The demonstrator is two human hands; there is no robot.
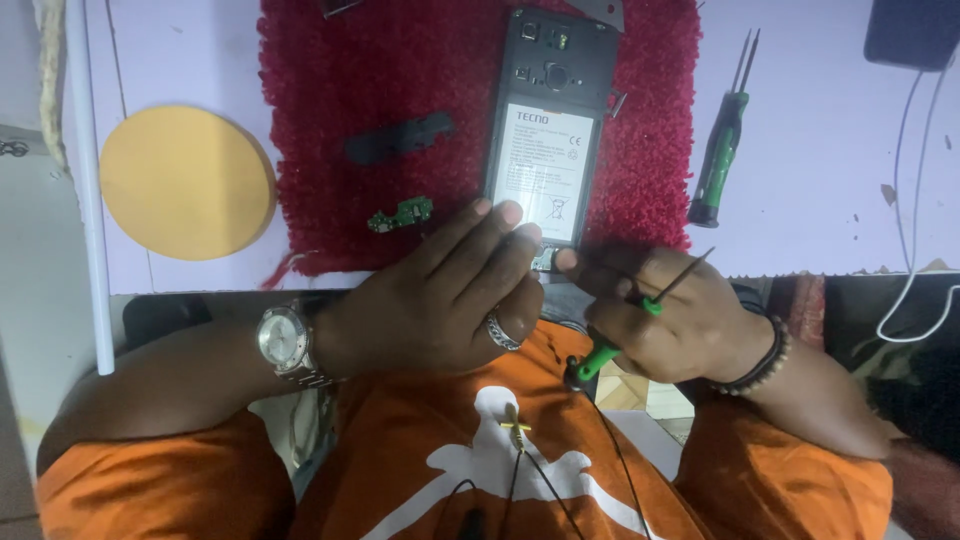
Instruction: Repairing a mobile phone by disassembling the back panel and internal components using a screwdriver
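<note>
The person's left hand (440, 300) lay palm-down at the near edge of the red mat (330, 200), its wrist bent inward and its fingers stretched together over the bottom end of the opened phone (550, 120), pressing there rather than closed around anything. A wristwatch (283, 340) sat on that wrist and a ring (502, 332) on one finger. The right hand (670, 315) came in from the other side, knuckles up, curled around a green-handled screwdriver (625, 325) whose shaft slanted up and away to the right, while its fingertip met the phone's lower edge just beside the left fingers. The phone lay back-open on the mat, its white-labelled battery showing. A small green circuit board (402, 214) and a black cover piece (398, 138) rested on the mat to its left. A second green screwdriver (722, 150) lay on the table, well apart.
</note>
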